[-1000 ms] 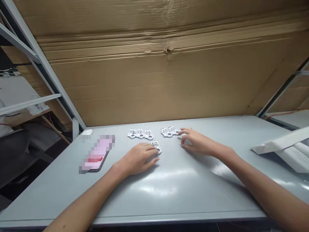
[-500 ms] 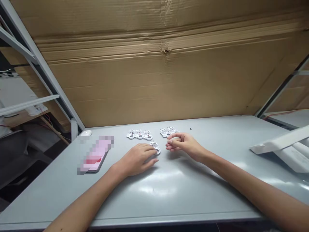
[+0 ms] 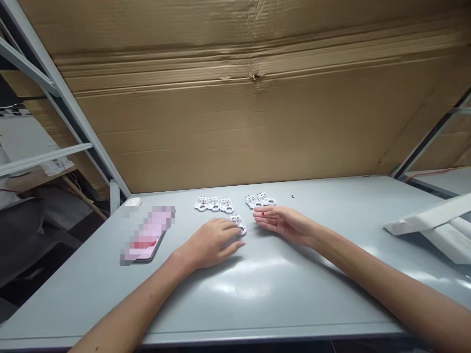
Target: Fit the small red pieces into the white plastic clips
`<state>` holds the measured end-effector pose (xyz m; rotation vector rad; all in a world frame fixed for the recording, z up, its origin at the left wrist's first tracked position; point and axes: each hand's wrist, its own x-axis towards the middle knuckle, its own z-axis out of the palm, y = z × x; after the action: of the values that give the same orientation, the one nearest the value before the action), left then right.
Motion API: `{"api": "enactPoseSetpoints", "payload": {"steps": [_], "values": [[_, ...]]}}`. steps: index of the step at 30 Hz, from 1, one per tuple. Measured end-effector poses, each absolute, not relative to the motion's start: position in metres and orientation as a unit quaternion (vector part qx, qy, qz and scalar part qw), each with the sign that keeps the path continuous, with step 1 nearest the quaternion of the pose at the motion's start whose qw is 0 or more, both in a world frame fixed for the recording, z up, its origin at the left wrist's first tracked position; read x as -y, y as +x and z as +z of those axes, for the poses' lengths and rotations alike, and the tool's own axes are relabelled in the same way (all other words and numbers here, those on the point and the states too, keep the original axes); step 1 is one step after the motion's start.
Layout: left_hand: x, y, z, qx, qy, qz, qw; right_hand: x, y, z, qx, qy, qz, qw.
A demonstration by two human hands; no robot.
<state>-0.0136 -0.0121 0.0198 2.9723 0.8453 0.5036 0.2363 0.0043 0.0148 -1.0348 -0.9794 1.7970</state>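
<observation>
In the head view, the left hand [image 3: 213,242] lies low over the glossy grey bench [image 3: 235,309], palm down, fingers reaching onto a small white plastic plate with a round ring [image 3: 236,219], which sits near the middle of the bench. Its thumb stands apart, nearer the person, so it seems to steady the plate from above rather than pinch it; how firmly it presses, I cannot tell.

The right hand [image 3: 286,224] is just right of the plate, palm turned towards it, fingers uncurled and side by side. A tiny red piece [image 3: 263,214] shows against these fingers, resting there rather than clamped between thumb and fingertip.

Farther off, to the left, lie three white ringed plates in a row [image 3: 214,202], and to the right two more white ringed plates [image 3: 253,200]. A tiny dark curved bit [image 3: 293,196] lies on the far right of these.

For good handling, I would hold the plate flat with light fingertip pressure near its ring, leaving its far half uncovered. The red piece looks easy to drop, so the right palm is best tilted little and kept low over the bench
</observation>
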Motion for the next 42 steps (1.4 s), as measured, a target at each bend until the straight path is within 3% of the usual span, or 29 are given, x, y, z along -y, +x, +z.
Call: {"api": "enactPoseSetpoints", "payload": {"steps": [7,16,23,30,42], "values": [[0.004,-0.018,0.015,-0.336,0.913,0.229,-0.020,-0.005,0.237,0.010,0.407,-0.406,0.705,0.414],[0.009,-0.022,0.018,-0.332,0.936,0.115,0.024,-0.002,0.235,0.010,0.491,-0.455,0.625,0.402],[0.012,-0.019,0.014,-0.343,0.934,0.088,0.035,-0.006,0.238,0.007,0.593,-0.477,0.526,0.381],[0.012,-0.023,0.025,-0.329,0.940,0.079,0.041,-0.006,0.233,0.005,0.599,-0.481,0.488,0.414],[0.017,-0.016,0.020,-0.295,0.949,0.068,0.083,-0.008,0.229,-0.009,0.767,-0.442,0.247,0.394]]}}
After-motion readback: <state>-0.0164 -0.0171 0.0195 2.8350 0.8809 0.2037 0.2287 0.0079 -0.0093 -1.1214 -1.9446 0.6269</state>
